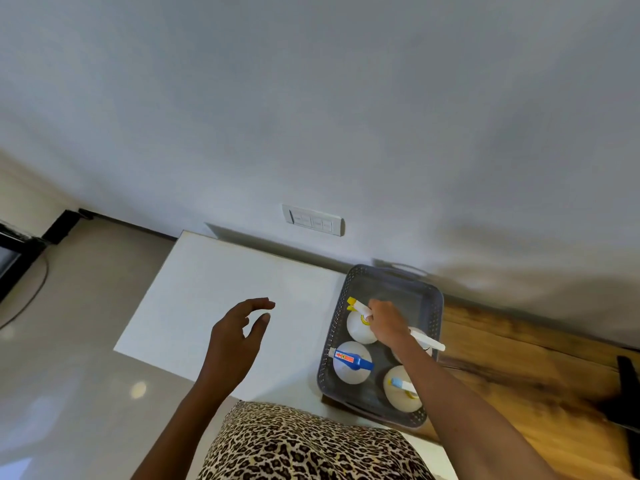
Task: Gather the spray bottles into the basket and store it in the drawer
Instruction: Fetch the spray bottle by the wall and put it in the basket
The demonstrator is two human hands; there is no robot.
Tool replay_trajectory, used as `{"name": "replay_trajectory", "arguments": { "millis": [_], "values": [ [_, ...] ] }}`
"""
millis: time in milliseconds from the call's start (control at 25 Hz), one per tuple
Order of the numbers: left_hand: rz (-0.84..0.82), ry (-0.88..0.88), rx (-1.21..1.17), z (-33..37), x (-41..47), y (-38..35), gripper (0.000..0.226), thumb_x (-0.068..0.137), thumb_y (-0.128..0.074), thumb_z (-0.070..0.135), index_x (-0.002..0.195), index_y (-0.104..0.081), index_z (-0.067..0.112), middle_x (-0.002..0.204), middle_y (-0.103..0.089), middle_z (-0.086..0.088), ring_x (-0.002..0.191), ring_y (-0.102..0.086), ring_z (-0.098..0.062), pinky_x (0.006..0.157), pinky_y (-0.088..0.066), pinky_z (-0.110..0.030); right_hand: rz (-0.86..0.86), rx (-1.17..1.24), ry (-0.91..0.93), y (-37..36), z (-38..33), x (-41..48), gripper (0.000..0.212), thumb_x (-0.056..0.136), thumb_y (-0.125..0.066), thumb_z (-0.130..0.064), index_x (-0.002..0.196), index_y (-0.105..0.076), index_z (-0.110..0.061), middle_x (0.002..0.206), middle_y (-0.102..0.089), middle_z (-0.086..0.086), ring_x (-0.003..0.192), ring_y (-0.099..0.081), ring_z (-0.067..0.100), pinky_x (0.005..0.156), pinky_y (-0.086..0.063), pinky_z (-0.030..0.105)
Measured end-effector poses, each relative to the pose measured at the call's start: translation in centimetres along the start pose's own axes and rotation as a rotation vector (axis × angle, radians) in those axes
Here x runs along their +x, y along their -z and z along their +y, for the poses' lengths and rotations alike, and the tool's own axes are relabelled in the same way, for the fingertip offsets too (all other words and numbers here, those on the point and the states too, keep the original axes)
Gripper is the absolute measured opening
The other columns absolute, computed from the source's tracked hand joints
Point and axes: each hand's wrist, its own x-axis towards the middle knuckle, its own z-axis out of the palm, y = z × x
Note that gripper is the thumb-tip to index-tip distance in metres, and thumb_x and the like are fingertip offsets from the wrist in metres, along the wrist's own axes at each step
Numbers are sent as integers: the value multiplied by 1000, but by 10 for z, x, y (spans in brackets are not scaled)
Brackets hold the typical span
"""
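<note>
A grey perforated basket (433,299) stands on the white cabinet top (221,292), against the wall. Several white spray bottles stand inside it. One has a yellow nozzle (358,329), and my right hand (388,322) grips its spray head. One with a blue and red trigger (351,363) is at the basket's near left. One with a light-blue tip (401,388) is at the near right. A fourth bottle with a white trigger (427,342) is partly hidden behind my right arm. My left hand (239,334) hovers over the white top with fingers apart, holding nothing.
A wooden surface (519,358) adjoins the white top on the right, with a dark object (628,386) at its far right edge. A switch plate (313,220) is on the wall. Tiled floor (69,306) lies to the left. My leopard-print clothing (298,445) fills the bottom.
</note>
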Motion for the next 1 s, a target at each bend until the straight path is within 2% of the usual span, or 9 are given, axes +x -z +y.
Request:
{"name": "replay_trajectory", "arguments": {
  "millis": [160,400,600,760,880,1000],
  "values": [
    [0,6,-7,2,-3,-2,20,89,-54,10,104,-64,18,109,-64,9,108,-56,-11,91,-41,-25,-11,13,-12,-2,4,-3,20,88,-55,-11,106,-55,-3,110,-63,20,99,-60,35,74,-45,35],
    [-11,6,-21,1,-7,-4,19,89,-53,13,103,-63,21,113,-64,7,109,-56,-13,91,-40,-25,37,79,-11,2,7,-12,28,87,-60,-16,111,-53,-4,114,-63,19,102,-60,34,81,-48,37],
    [21,41,-57,-6,-15,3,19,90,-52,15,104,-63,23,120,-63,2,113,-55,-19,92,-40,-26,101,145,30,9,-8,-26,39,91,-55,-19,127,-46,-8,127,-58,15,115,-55,30,91,-46,37],
    [81,38,-96,-15,-27,22,19,90,-52,15,104,-63,23,120,-63,3,113,-55,-18,91,-39,-25,136,211,106,12,-39,-40,39,92,-54,-21,128,-47,-9,128,-58,15,117,-54,29,98,-46,39],
    [155,35,-117,-26,-42,45,19,90,-52,15,103,-63,22,117,-63,6,112,-55,-14,91,-39,-24,144,266,200,11,-76,-53,38,92,-53,-19,128,-48,-7,130,-56,15,118,-53,28,100,-42,36],
    [228,38,-140,-40,-61,71,18,91,-52,14,102,-63,23,115,-63,7,111,-54,-11,92,-40,-24,153,273,297,7,-116,-67,37,92,-53,-17,127,-49,-5,132,-55,14,123,-49,28,104,-38,38]
  ]
}}
